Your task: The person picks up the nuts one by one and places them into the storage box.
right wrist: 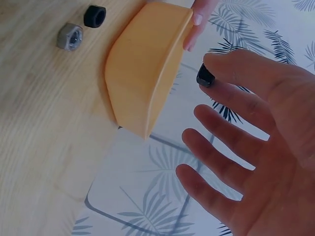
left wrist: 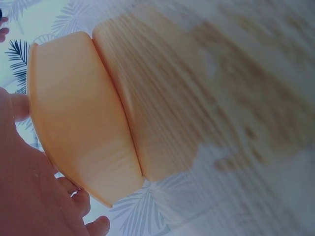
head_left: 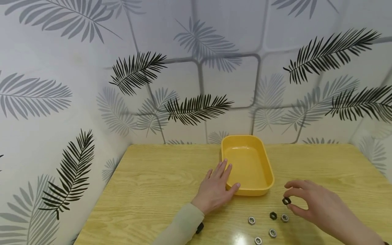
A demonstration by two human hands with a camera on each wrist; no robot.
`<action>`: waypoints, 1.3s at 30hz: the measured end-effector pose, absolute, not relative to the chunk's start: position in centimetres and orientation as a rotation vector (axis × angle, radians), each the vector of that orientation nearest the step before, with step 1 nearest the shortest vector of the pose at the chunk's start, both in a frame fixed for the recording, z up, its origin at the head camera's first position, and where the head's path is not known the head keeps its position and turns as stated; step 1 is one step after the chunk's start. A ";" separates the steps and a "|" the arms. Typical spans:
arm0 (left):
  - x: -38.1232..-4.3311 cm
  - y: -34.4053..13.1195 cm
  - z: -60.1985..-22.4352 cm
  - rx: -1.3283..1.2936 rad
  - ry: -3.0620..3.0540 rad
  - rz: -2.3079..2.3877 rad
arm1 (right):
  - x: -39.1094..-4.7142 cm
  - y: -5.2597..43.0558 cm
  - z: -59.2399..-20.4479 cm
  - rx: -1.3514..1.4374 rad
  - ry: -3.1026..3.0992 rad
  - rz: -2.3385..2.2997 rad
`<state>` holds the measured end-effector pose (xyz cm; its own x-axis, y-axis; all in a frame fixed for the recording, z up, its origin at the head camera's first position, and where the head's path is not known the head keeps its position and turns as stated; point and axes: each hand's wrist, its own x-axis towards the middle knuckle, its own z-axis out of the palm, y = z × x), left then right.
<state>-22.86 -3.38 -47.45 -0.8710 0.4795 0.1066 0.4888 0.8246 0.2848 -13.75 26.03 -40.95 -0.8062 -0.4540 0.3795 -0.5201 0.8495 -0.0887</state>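
The right hand [head_left: 321, 206] pinches a black nut [right wrist: 204, 77] between the tips of thumb and index finger, off the table [head_left: 147, 183], its other three fingers extended and parted in the right wrist view. The left hand [head_left: 214, 192] lies with fingers stretched out and spread at the near left corner of a yellow tray [head_left: 248, 166], thumb at the near rim, the rest along the left side. The tray stands left of the pinching fingertips and farther out. Just nearer the person than those fingertips, a second black nut [head_left: 273, 215] and a silver nut [head_left: 284, 218] lie beside each other, apart. Three more silver nuts [head_left: 272, 233] lie between the two hands, nearer the person than both thumb tips. Back from the left fingers, next to the sleeve [head_left: 180, 224], is a dark object [head_left: 199, 228], partly hidden. A leaf-patterned wall [head_left: 226, 85] rises beyond all the fingertips
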 end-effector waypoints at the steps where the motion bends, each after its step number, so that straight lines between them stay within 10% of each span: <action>1: -22.9 -3.4 -47.4 -0.787 -2.973 -0.478 | -13.9 26.0 -40.8 0.735 -2.660 0.269; 39: -23.0 -3.2 -47.6 -0.768 -2.990 -0.463 | -19.0 24.8 -38.4 0.640 -2.695 0.419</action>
